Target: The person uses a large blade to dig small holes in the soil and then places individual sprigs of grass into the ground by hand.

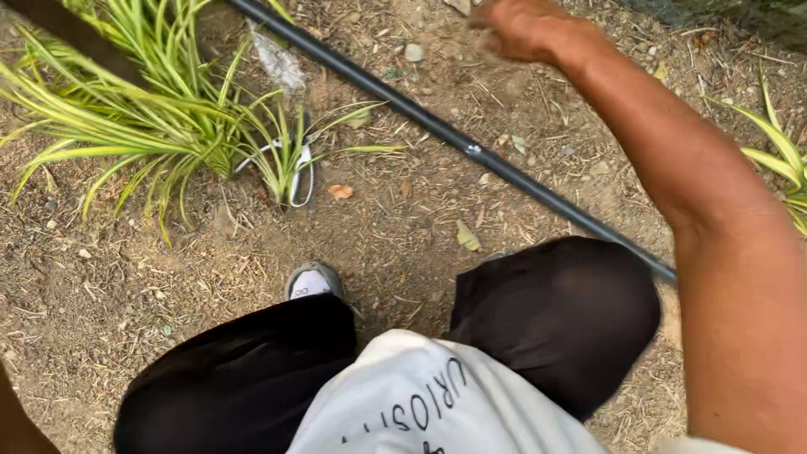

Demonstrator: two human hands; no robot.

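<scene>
My right hand is stretched forward to the top of the view, over bare soil just beyond a black irrigation pipe. The hand is blurred and its fingers look curled; I cannot make out anything in it. The pipe runs diagonally from the top centre down to my right knee. Only a sliver of my left forearm shows at the bottom left corner; the left hand itself is out of view. A plant with green and yellow striped leaves grows at the upper left.
A white looped object lies at the plant's base. My grey shoe rests on dry soil strewn with straw and small stones. A dark bar crosses the top left corner. Another striped plant stands at the right edge.
</scene>
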